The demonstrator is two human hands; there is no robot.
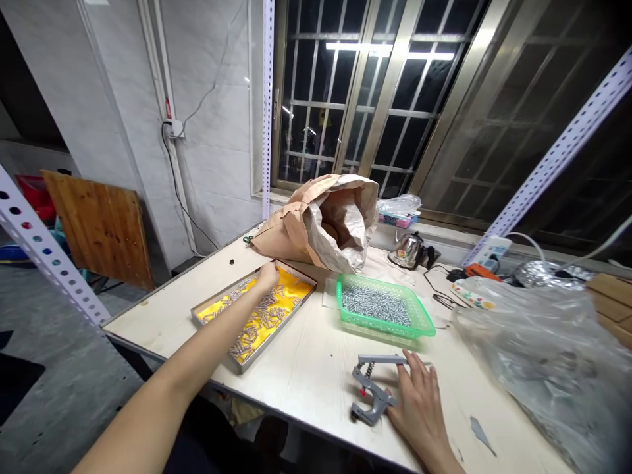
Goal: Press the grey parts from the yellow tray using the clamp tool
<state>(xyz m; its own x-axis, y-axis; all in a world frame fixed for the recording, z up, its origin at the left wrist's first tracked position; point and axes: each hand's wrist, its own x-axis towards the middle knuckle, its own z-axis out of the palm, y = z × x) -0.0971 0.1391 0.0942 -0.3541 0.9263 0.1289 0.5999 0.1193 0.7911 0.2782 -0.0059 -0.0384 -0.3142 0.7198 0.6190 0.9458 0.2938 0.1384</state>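
Note:
My left hand [268,276] is closed at the far edge of a shallow tray [248,364], above its yellow lining. Many small metal pieces [266,317] lie loose in that tray. Whether a piece sits in the closed fingers is hidden. On the table near the front edge, my right hand [421,403] grips a pair of grey hand pliers [376,397] with a coil spring and a small red part. The jaws of the pliers point left and stand apart. Behind them is a green plastic basket [424,326] with many small grey metal pieces [376,305] in it.
A large open brown paper bag [291,234] lies behind the tray. A metal kettle [407,251] stands at the back, with a power strip [494,249] and cables to its right. Clear plastic bags [553,355] cover the right side. A grey scrap [481,433] lies near my right hand.

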